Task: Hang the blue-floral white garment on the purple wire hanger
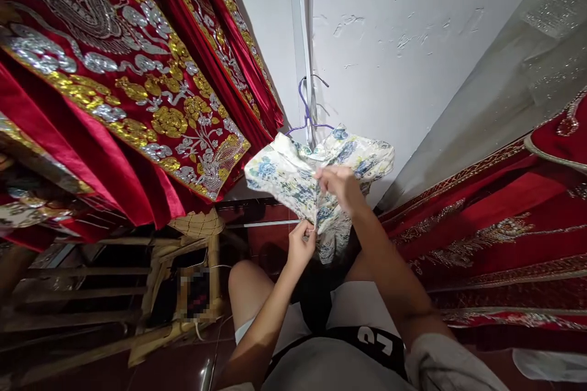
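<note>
pinching the lower front edge of a white floral blouse [288,180], a person's left hand [301,243] closes thumb and forefinger on the cloth, where the two sides of the front meet. the right hand [338,184] is raised higher, just below the collar, its fingers drawn together at the same front edge; it is slightly blurred, and whether it grips the fabric cannot be told.

the blouse, printed with blue flowers and touches of yellow, hangs on a purple hanger [302,98] directly in front of the person, its short sleeves spread to either side and its lower part gathered above the lap. the hanger's hook rises against a pale upright strip [297,18] on a white wall [389,6] whose surface is cracked and flaking.

at left, red satin drapery [169,122] is thick with gold and silver sequined flowers. below it, a bamboo chair [213,250] stands on a dark red tiled floor, a blurred-out patch [195,294] covering something on it. at right hangs more red cloth [495,232], trimmed with beadwork, beneath sheer pale fabric [527,79]. the person's pale shorts [358,302] and bare knees show below.
</note>
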The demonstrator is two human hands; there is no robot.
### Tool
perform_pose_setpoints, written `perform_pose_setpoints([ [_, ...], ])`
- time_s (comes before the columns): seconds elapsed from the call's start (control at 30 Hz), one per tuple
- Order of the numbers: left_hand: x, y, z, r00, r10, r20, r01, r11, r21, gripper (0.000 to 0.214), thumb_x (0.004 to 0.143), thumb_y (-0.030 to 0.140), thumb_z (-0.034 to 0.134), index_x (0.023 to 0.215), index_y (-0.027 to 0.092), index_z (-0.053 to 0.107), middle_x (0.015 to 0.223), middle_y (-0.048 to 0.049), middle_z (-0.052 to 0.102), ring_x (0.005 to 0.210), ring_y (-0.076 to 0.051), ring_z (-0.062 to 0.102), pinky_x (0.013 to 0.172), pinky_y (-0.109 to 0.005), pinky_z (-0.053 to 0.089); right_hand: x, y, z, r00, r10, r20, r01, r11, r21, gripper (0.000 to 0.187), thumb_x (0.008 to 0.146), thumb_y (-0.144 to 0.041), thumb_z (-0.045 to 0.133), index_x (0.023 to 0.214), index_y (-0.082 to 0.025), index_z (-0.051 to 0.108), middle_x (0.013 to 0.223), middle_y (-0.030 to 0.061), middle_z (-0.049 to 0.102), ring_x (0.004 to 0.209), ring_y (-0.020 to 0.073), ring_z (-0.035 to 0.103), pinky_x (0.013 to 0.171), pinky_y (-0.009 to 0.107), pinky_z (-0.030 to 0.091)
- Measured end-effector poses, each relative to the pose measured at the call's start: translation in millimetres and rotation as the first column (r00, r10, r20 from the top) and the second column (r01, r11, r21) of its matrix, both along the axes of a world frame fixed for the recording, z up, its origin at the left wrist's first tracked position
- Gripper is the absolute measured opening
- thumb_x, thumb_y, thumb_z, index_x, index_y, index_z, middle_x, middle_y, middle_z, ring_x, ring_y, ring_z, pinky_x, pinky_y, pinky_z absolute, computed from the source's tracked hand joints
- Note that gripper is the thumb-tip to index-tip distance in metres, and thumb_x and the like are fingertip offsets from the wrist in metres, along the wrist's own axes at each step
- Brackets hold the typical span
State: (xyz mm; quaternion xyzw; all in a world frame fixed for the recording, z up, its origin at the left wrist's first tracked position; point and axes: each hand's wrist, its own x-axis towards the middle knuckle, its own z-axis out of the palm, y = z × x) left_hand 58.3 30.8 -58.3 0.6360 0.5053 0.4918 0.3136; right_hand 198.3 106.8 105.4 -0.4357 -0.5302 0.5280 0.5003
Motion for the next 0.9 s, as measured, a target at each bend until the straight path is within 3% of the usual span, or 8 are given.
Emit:
perform_pose_setpoints([
  [0.1,5.5,0.3,-5.9,0.996,-0.070,-0.060,0.068,0.997,-0.038,0.019,0.088,0.020,0.053,0.071,0.021,0.045,0.070,0.0008,0.046,0.068,-0.015,0.045,0.066,-0.027,0.036,-3.0,33.4,32.1,0.991,-0.062,-0.118,0.063,0.998,0.004,0.023,0.083,-0.034,0.069,0.072,-0.014,0.065,0.051,-0.0030,0.055,0.038,0.0034,0.029,0.038,0.019,0.017],
  [0.2,3.4,9.8,9.3,0.974,-0.178,-0.140,0.166,0.982,-0.095,0.019,0.084,0.016,0.054,0.069,0.021,0.044,0.067,0.0016,0.045,0.066,-0.015,0.044,0.065,-0.028,0.035,-8.0,42.6,42.4,0.984,-0.080,-0.159,0.088,0.995,0.042,0.025,0.085,-0.036,0.069,0.074,-0.014,0.064,0.049,-0.0045,0.052,0.037,0.0032,0.029,0.038,0.018,0.015],
  [0.3,-6.3,29.7,56.0,0.973,-0.218,-0.080,0.216,0.976,-0.029,0.004,0.084,0.018,0.060,0.083,0.020,0.057,0.077,-0.0008,0.058,0.072,-0.016,0.054,0.071,-0.028,0.042,-9.8,28.7,38.8,0.988,-0.083,-0.129,0.096,0.990,0.099,0.027,0.087,-0.038,0.068,0.073,-0.016,0.063,0.048,-0.0047,0.051,0.038,0.0045,0.033,0.039,0.019,0.022],
  [0.4,-14.1,54.6,121.2,0.990,-0.111,0.090,0.087,0.966,0.244,0.031,0.095,0.027,0.058,0.126,0.021,0.056,0.101,-0.0060,0.068,0.089,-0.017,0.064,0.085,-0.030,0.049,-8.0,9.4,36.9,0.998,-0.052,-0.046,0.060,0.981,0.185,0.028,0.090,-0.040,0.066,0.075,-0.017,0.062,0.050,-0.0040,0.052,0.041,0.0064,0.038,0.043,0.021,0.028],
  [0.57,-8.2,82.6,195.8,0.983,0.005,-0.184,0.089,0.860,0.502,0.018,0.101,0.028,0.052,0.100,0.017,0.066,0.092,-0.0051,0.069,0.086,-0.016,0.064,0.081,-0.029,0.049,-4.9,5.7,31.6,0.995,-0.071,0.071,0.048,0.960,0.276,0.026,0.093,-0.038,0.061,0.075,-0.019,0.062,0.052,-0.0037,0.053,0.047,0.0096,0.043,0.049,0.023,0.033],
  [0.67,-15.9,89.5,207.8,0.981,0.111,-0.156,0.005,0.798,0.603,0.017,0.101,0.023,0.054,0.091,0.016,0.065,0.087,-0.0032,0.066,0.084,-0.014,0.061,0.081,-0.027,0.047,-4.0,14.7,4.1,0.973,-0.148,0.175,0.103,0.964,0.244,0.025,0.090,-0.032,0.060,0.068,-0.020,0.058,0.051,-0.0037,0.050,0.049,0.0107,0.043,0.050,0.024,0.031],
  [0.8,-74.2,109.9,200.1,0.912,0.252,0.323,-0.394,0.754,0.525,0.014,0.102,0.019,0.054,0.090,0.015,0.059,0.086,0.0004,0.060,0.083,-0.010,0.057,0.079,-0.021,0.045,-4.3,9.6,-43.4,0.974,-0.085,0.209,0.067,0.993,0.094,0.025,0.084,-0.029,0.058,0.060,-0.021,0.054,0.048,-0.0040,0.049,0.048,0.0108,0.042,0.052,0.025,0.032],
  [0.9,-123.0,124.6,173.7,0.783,0.184,0.594,-0.415,0.866,0.278,0.028,0.107,0.013,0.033,0.082,0.018,0.044,0.073,0.0048,0.047,0.065,-0.004,0.048,0.066,-0.015,0.041,-9.5,-9.6,-60.3,0.996,-0.006,0.086,0.005,1.000,0.014,0.023,0.083,-0.034,0.057,0.064,-0.020,0.058,0.046,-0.0046,0.049,0.046,0.0109,0.042,0.050,0.025,0.031],
])
